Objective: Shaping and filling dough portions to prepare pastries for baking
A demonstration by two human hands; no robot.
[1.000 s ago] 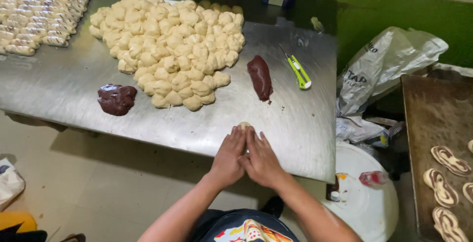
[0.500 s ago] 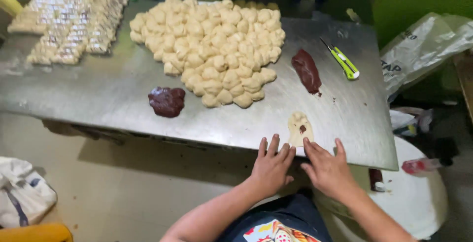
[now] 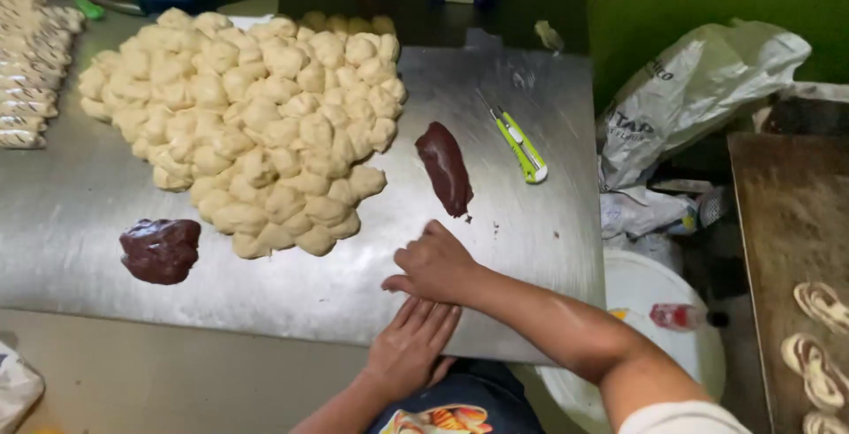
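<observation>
two hands stacked near the steel table edge, right hand curled over the flat left hand, likely rolling dough hidden between them, beside the dough pile.

My right hand covers whatever lies beneath, perhaps dough; shaped rolls cut off at left edge.

Your hands at table near edge; dough pile far left, filling strip right of it, cutter further right.
</observation>
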